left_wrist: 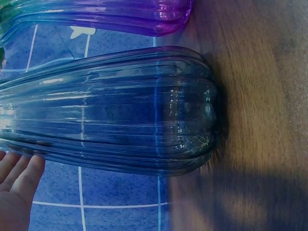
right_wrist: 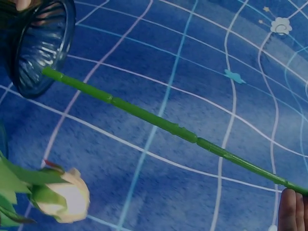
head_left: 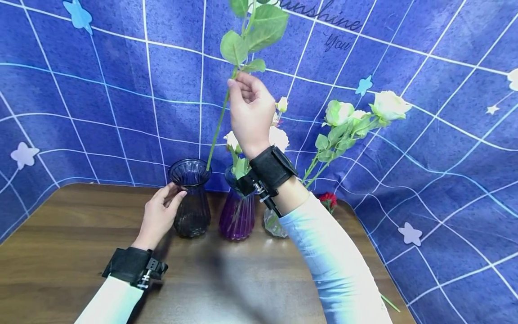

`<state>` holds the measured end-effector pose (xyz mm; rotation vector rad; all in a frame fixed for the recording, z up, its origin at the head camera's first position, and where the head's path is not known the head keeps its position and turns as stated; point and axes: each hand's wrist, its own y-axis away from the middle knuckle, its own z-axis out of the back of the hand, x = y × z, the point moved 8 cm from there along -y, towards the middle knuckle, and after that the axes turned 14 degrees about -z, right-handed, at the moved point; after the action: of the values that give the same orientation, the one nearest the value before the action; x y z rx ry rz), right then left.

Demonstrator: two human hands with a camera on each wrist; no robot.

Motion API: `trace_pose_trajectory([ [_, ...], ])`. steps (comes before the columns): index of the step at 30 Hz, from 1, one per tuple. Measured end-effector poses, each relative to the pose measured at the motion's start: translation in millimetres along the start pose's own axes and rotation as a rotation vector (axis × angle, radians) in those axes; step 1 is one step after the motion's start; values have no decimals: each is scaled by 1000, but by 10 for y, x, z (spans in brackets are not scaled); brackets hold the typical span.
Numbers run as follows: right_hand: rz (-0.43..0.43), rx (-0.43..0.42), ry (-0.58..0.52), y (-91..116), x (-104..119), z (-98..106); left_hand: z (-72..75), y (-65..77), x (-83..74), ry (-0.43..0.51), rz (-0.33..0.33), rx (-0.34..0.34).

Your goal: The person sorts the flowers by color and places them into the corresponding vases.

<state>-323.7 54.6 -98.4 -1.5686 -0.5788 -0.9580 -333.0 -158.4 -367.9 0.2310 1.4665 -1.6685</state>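
Note:
My right hand [head_left: 252,108] is raised and pinches the green stem [head_left: 218,123] of a leafy artificial flower between thumb and fingers. Its leaves [head_left: 267,29] spread above the hand, and most of the bloom is cut off by the top edge. The stem slants down to its lower end, which overlaps the mouth of a dark ribbed glass vase [head_left: 193,211]. In the right wrist view, the cut tip lies right at that vase's rim [right_wrist: 70,29]. My left hand [head_left: 159,216] holds the vase at its neck, thumb in front; its fingertips [left_wrist: 33,166] show along the glass.
A purple-blue vase [head_left: 238,220] with pale flowers stands right of the dark one. Beyond it, a clear vase [head_left: 275,223] is partly behind my right arm. White roses [head_left: 388,107] lean right, near a red flower [head_left: 328,199]. A blue gridded cloth [head_left: 121,90] hangs behind the wooden table [head_left: 81,229].

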Motion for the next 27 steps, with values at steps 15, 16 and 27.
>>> trace_pose_trajectory([
  [15, -38, 16, 86, 103, -390, -211, -5, -10, 16, 0, -5, -5],
  [16, -41, 16, 97, 110, -418, -225, 0, -12, 15, 8, -6, -10],
  [27, -65, 27, 203, 245, -730, -355, -4, -14, -7, 37, -21, -11],
])
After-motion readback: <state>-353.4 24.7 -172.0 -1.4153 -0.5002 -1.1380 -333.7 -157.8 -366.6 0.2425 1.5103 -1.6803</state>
